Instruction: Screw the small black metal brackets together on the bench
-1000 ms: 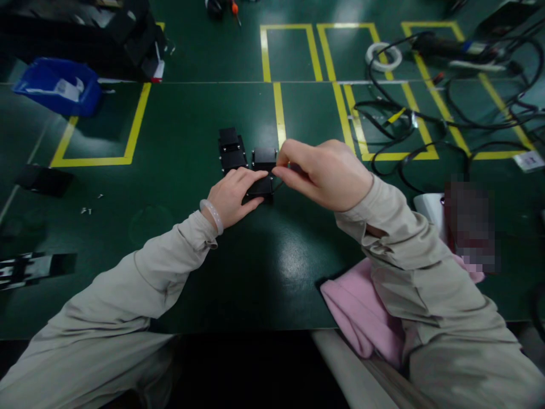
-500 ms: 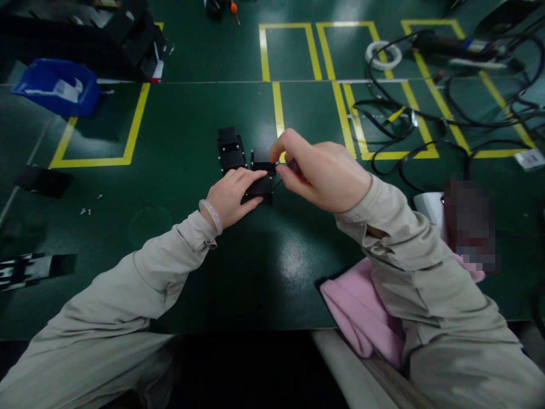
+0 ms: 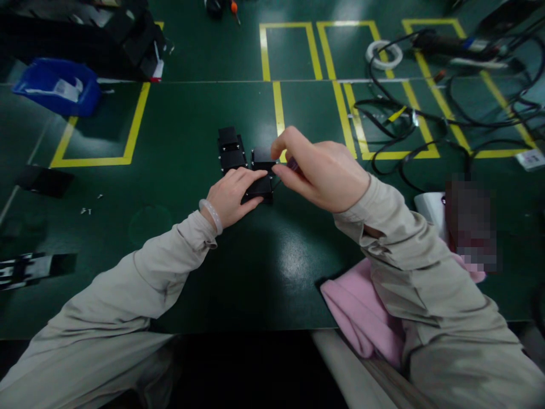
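A black assembly of box-shaped parts (image 3: 232, 158) with small bright screws at its edges lies on the green table, in the middle of the head view. My left hand (image 3: 232, 196) grips its near black box (image 3: 260, 186), thumb along the front side and fingers over the top. Just right of that box, my right hand (image 3: 326, 173) is closed around a small dark-handled screwdriver (image 3: 293, 164). The thin shaft points at the box's right edge; whether the tip sits in a screw cannot be made out. Another black box (image 3: 261, 156) of the assembly stands behind.
Several loose screws (image 3: 86, 211) and a black block (image 3: 45, 180) lie to the left. A blue bin (image 3: 59, 88) stands at back left. Black cables (image 3: 383, 122) and a white tape roll (image 3: 384, 55) spread over the right side. A pink cloth (image 3: 361, 307) hangs over the front edge.
My right hand and the screwdriver have shifted very slightly, with the fingertips a little to the left. My left hand and the black assembly stay in place.
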`<action>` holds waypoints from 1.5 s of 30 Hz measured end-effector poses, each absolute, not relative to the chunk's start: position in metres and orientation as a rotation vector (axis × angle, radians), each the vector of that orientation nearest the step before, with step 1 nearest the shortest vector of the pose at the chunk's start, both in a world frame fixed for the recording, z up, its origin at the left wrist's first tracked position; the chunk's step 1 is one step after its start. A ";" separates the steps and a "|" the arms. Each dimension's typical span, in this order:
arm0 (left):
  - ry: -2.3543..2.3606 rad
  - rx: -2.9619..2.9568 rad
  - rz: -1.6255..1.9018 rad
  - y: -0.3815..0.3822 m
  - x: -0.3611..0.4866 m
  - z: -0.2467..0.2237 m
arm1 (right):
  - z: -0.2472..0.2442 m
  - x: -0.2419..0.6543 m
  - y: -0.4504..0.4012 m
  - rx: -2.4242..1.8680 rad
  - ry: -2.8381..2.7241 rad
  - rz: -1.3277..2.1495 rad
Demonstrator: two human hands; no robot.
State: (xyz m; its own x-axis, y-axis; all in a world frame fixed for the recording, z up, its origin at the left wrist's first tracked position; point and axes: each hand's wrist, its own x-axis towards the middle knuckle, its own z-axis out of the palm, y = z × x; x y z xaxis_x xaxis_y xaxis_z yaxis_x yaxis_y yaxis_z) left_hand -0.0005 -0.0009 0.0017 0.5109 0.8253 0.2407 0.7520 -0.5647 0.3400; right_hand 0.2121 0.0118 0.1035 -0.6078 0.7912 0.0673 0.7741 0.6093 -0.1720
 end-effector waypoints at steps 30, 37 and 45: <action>1.355 2.563 0.562 -0.001 -0.001 0.001 | 0.102 0.212 0.012 -1.297 -2.661 0.191; 1.371 2.566 0.572 -0.001 0.000 0.001 | 0.104 0.212 0.012 -1.336 -2.704 0.162; 1.353 2.585 0.586 -0.001 -0.001 0.002 | 0.104 0.211 0.011 -1.317 -2.721 0.187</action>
